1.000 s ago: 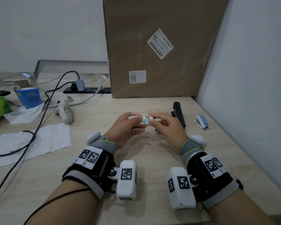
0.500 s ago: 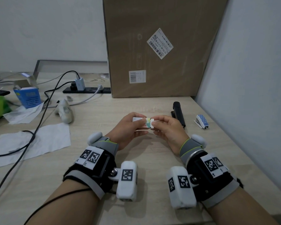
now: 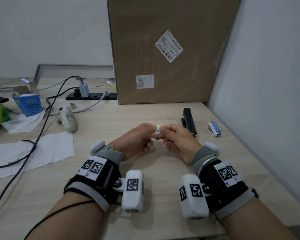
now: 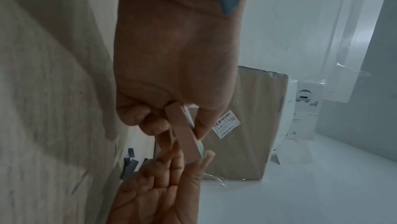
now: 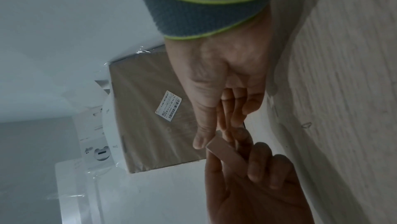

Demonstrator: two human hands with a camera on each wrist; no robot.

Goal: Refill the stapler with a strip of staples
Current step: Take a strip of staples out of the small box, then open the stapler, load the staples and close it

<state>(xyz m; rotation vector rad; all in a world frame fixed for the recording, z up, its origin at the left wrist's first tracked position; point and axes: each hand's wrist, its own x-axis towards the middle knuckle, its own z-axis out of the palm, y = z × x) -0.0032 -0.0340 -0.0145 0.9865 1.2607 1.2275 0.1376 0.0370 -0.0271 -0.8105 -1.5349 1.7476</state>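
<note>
staple box point(image 3: 157, 130): small flat carton, held up off the desk between both hands, roughly mid-desk in front of me; a second ago more of it was showing, now I only see a sliver of the printed top

left hand point(image 3: 137, 141): fingers and thumb curled round the left end of the box, clamped on it; the wrist view shows the plain pinkish underside running out past the thumb

right hand point(image 3: 177, 141): has closed in from the right since a second ago, thumb and fingers now pinching the box's right end, so the two hands nearly touch

what that means: my guess is I'm working the end flap or sleeve open to get a strip out, no staples visible yet

stapler point(image 3: 189, 122): black one lying shut on the desk just beyond my right hand, untouched, hasn't moved

small blue stapler point(image 3: 214, 128): further right by the wall, also left alone

progress: early, nothing loaded so far
</note>
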